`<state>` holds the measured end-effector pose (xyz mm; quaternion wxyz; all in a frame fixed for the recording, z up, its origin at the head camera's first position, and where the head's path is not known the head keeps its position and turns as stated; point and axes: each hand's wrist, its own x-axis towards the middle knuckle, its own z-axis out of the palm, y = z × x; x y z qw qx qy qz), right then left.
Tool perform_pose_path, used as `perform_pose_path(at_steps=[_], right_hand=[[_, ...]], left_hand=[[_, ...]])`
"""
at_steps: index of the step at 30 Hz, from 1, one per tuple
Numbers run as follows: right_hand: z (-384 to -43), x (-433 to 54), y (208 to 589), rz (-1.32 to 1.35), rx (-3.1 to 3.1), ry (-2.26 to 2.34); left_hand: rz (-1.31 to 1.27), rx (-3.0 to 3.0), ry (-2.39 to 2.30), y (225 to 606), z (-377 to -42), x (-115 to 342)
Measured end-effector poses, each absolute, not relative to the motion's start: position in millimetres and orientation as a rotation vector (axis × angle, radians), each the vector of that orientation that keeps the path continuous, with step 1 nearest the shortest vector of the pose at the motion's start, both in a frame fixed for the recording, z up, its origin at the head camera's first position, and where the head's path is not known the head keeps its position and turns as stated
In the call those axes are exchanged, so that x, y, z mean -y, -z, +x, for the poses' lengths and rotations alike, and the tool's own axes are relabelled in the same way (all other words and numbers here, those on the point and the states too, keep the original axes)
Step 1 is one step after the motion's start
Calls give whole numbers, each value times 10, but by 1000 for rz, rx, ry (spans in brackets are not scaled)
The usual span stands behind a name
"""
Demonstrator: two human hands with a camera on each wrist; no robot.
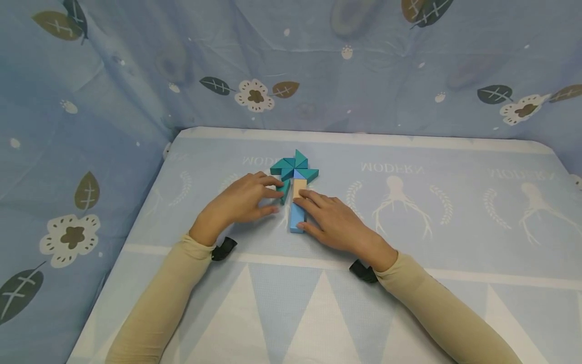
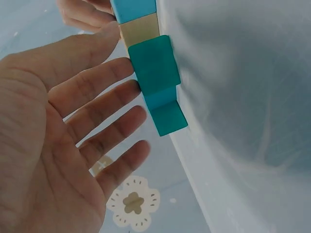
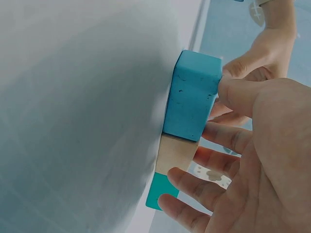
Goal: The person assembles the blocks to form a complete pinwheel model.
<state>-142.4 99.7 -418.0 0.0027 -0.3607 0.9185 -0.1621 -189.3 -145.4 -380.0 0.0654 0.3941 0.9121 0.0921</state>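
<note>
A pinwheel shape of teal and blue triangular blocks [image 1: 294, 164] lies flat on the table. Below it, in a line toward the person, come a natural wood block [image 1: 298, 186] and a light blue block [image 1: 297, 217]. A separate teal triangular block [image 1: 285, 191] sits left of the wood block. The left hand [image 1: 247, 198] touches that triangle with extended fingertips. From the right, the right hand [image 1: 334, 221] lays its fingers over the wood and blue blocks. In the right wrist view its thumb touches the blue block [image 3: 192, 97] and its fingers are loosely extended.
A pale blue patterned cloth [image 1: 409, 202] covers the table, with triangles printed along the near side. Blue floral fabric [image 1: 318, 76] hangs behind and at the left. Black straps [image 1: 224, 249] circle both wrists.
</note>
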Motion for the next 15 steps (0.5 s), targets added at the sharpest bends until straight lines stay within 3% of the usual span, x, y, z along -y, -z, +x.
perform_pose_path(at_steps=[15], right_hand=[[-1432, -1004, 4199, -1136, -2880, 510]], left_hand=[[1229, -2816, -163, 3894, -1906, 1417]])
